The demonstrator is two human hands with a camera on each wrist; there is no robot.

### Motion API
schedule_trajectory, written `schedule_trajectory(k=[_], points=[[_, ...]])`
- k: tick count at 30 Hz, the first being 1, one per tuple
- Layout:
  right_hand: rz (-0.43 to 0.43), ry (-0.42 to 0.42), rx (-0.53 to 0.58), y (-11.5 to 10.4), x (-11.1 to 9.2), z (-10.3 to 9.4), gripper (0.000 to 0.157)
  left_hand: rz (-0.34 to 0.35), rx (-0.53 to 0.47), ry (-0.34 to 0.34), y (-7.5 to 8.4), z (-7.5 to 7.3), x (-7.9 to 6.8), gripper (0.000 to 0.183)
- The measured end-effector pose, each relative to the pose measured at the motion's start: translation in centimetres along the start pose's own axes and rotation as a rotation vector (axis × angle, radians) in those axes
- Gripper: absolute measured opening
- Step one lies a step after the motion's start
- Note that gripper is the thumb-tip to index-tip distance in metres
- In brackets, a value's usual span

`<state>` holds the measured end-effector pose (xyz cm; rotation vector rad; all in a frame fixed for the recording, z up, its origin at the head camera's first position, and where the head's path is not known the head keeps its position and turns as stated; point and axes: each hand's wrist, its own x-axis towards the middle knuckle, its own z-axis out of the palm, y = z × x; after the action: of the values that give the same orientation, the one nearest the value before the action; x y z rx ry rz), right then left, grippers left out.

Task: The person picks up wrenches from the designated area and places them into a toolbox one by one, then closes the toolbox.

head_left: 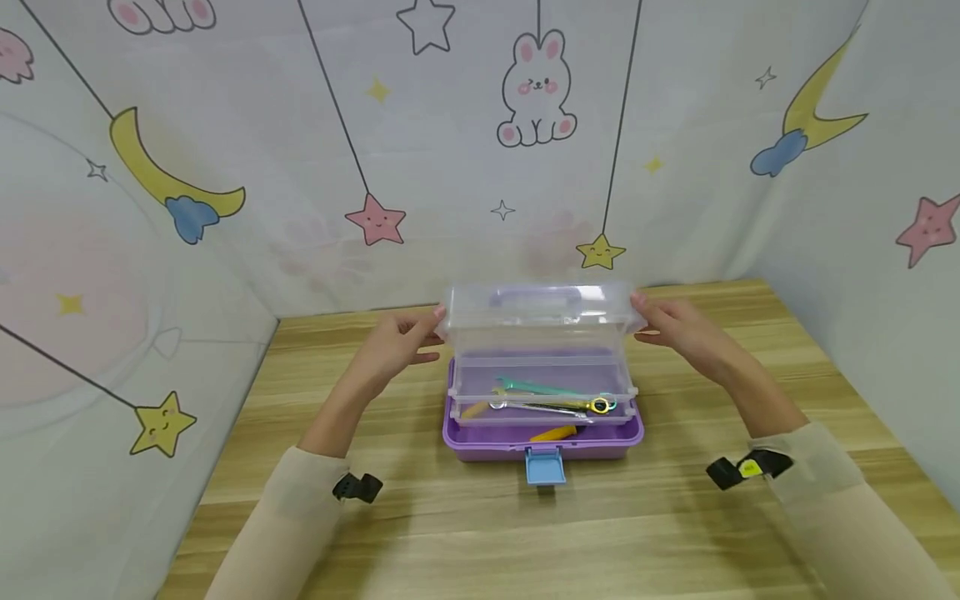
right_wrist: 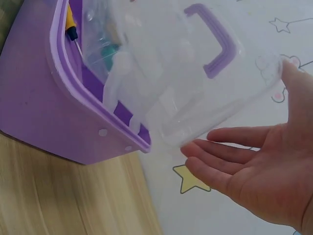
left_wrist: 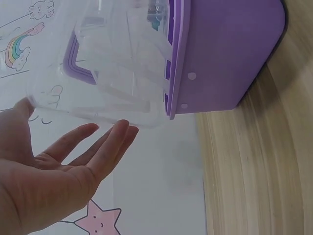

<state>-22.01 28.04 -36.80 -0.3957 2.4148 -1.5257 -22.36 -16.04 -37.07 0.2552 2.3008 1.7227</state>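
A purple toolbox (head_left: pixel 474 453) stands on the table with its clear lid (head_left: pixel 468 308) raised and tilted back. My left hand (head_left: pixel 395 342) is at the lid's left end, thumb and fingertips touching its edge. On the opposite end my right hand (head_left: pixel 678 329) touches the lid in the same way, fingers nearly straight. A clear tray (head_left: pixel 480 379) sits inside the box, with a green wrench (head_left: pixel 536 386) and several other wrenches in it. Below it lies a screwdriver (head_left: pixel 553 434) with a yellow handle. A blue latch (head_left: pixel 544 467) hangs at the front.
The box rests on a wood-grain table (head_left: pixel 480 533). Behind and beside the table hangs a pale cloth (head_left: pixel 465 167) printed with stars, moons and a rabbit. A purple carrying handle (right_wrist: pixel 222 54) is fixed to the lid.
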Motion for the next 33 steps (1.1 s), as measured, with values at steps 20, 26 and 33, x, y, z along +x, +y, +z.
schedule_trajectory(k=[20,26,33], points=[[-0.174,-0.028,-0.151,2.1,0.2,1.4,0.074,0.172,0.147,0.007,-2.9,0.6,-0.5,0.07],[-0.19,0.017,-0.18,3.1,0.6,1.8,0.084,0.179,0.106,0.026,-4.2,1.3,-0.3,0.073],[-0.238,0.09,-0.226,4.7,1.1,3.1,0.095,0.176,0.17,0.054,-5.5,2.1,-0.3,0.081]])
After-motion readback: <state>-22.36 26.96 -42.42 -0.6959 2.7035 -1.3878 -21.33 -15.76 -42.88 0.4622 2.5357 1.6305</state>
